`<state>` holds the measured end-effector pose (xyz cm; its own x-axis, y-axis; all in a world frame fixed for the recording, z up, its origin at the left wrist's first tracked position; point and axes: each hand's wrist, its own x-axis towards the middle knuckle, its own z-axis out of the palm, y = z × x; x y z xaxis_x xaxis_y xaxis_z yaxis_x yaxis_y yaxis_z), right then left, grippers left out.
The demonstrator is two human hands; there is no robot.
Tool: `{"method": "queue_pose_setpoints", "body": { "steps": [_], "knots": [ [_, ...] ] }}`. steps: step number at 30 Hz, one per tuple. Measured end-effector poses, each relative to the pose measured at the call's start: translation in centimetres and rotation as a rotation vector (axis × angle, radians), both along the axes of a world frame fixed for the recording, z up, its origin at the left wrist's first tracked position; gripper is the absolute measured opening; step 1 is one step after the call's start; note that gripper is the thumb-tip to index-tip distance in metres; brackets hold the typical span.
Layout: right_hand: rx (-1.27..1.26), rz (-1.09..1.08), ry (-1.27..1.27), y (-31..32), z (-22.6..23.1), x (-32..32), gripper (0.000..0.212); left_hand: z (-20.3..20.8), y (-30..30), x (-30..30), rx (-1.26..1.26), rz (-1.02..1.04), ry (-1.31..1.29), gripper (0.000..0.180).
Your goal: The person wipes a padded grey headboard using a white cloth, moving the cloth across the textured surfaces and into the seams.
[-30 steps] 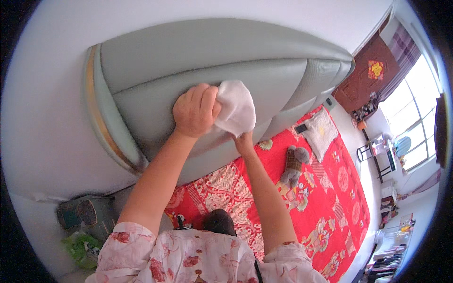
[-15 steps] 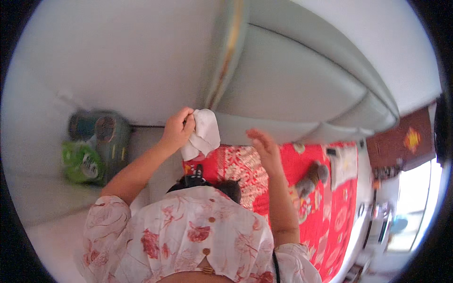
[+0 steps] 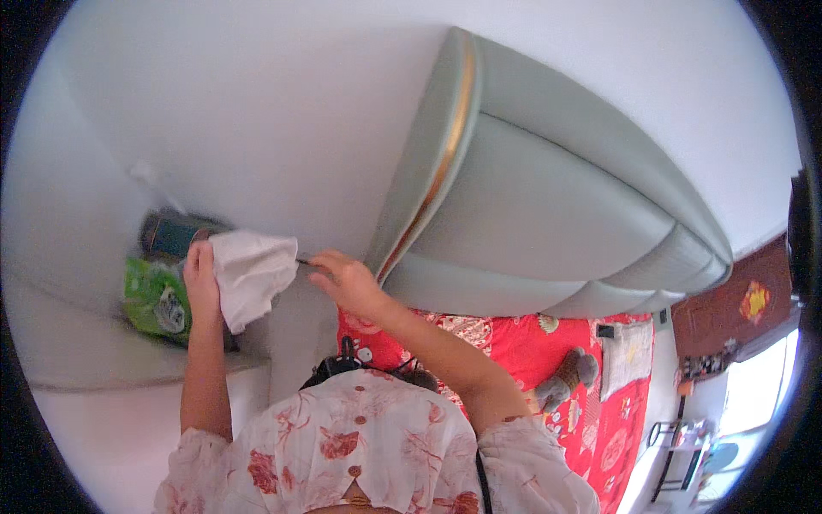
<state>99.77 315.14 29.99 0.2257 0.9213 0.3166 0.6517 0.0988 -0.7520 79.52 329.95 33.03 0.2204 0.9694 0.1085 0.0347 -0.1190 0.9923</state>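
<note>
In my left hand [image 3: 202,278] is a white cloth [image 3: 253,272], gripped by its left edge between closed fingers. It hangs spread out, with a ragged lower right edge. Just right of the cloth, my right hand [image 3: 347,281] reaches across with thumb and fingers apart, and it appears not to touch the cloth. A thin dark line shows in the gap between them; I cannot tell whether it is a wall edge. Behind my left hand stands a dark grey-green container [image 3: 175,236], partly hidden by the cloth. A green plastic package [image 3: 154,300] lies against its front.
A pale green padded headboard [image 3: 539,206] with a gold strip rises along the white wall. Below it spreads a red patterned bedspread [image 3: 599,445], bearing a grey-brown plush item [image 3: 569,377] and a pale pillow [image 3: 627,355]. At far right are a brown hanging [image 3: 736,308] and a bright window.
My left hand has moved left with the cloth, which is now spread wider. My right hand has swung left from over the bed to near the cloth. The view has shifted slightly.
</note>
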Motion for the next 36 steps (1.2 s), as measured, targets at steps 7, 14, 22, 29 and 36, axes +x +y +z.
{"method": "queue_pose_setpoints", "body": {
  "steps": [7, 14, 22, 29, 36],
  "knots": [
    [0.058, 0.106, 0.002, -1.6, 6.7, -2.2, 0.053, -0.6, -5.2, 5.7, -0.496, -0.346, -0.494, 0.028],
    [-0.109, -0.144, 0.404, -5.8, 4.1, 2.6, 0.030, 1.0, -6.4, 7.9, -0.270, -0.698, -0.342, 0.032],
    [0.131, -0.511, 1.274, -9.0, 7.6, 3.2, 0.024, 3.0, -7.0, 6.9, -0.029, -0.844, -0.008, 0.040],
    [0.226, -0.556, 1.289, -10.6, 7.2, 4.1, 0.022, 1.7, -7.4, 7.5, 0.002, -0.738, 0.051, 0.028],
    [0.203, -0.639, 0.956, -12.3, 5.1, 5.4, 0.013, 0.7, -8.0, 8.7, -0.182, -0.592, -0.128, 0.025]
  ]
}}
